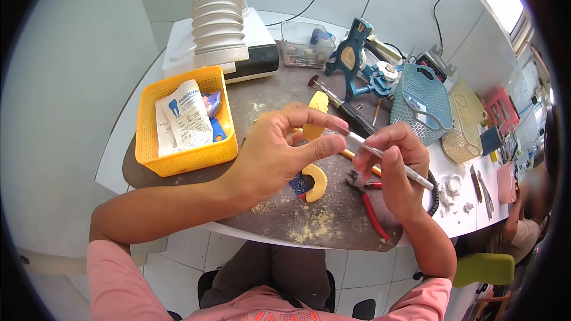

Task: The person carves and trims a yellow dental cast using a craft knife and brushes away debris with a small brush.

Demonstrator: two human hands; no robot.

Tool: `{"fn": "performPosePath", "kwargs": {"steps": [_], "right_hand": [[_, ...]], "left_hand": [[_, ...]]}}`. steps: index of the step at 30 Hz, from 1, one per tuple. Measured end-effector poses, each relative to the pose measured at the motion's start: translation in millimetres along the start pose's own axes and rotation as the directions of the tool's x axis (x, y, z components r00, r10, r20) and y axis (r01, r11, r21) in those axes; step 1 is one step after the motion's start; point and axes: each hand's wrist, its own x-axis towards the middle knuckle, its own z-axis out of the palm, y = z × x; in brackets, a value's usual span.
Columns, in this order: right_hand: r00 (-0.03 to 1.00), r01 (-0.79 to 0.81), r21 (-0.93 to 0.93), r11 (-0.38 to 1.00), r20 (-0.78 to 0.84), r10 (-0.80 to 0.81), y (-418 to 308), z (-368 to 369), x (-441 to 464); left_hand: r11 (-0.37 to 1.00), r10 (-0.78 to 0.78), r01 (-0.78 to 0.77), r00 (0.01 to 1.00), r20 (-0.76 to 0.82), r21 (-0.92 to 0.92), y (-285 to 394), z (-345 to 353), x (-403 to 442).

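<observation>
Both my hands are raised over the dark work mat. My right hand point(399, 169) is closed around a slim white and silver pen-like tool point(410, 172), which slants down to the right. At its upper end, the thumb and index finger of my left hand point(270, 148) are pinched close together; whether they grip the tip is unclear. A yellow dental cast point(319, 102) shows behind my left fingers, which partly hide it. Below them on the mat lies a yellow horseshoe-shaped piece point(318, 184) beside something dark blue.
A yellow basket point(190, 160) with papers stands left, near a white machine with a hose point(219, 18). Red-handled pliers point(373, 217) lie right on the mat point(262, 226). Behind are a blue articulator point(351, 59) and a teal basket point(419, 107). Another person point(526, 232) sits far right.
</observation>
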Motion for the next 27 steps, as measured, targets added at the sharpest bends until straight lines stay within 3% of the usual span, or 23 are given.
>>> {"fn": "performPosePath", "kwargs": {"steps": [2,8,27], "right_hand": [[1.000,-0.013,0.017,1.000,0.013,0.013,-2,4,0],[1.000,-0.022,0.029,0.999,0.022,0.021,-1,2,0],[0.999,-0.031,-0.013,0.999,-0.039,0.030,-2,3,2]], "left_hand": [[0.986,-0.010,0.018,0.999,0.050,-0.164,0,1,-1],[0.946,-0.028,0.050,0.997,0.075,-0.321,-4,-1,0],[0.963,-0.021,0.006,0.998,-0.052,-0.268,-10,-1,0]]}}
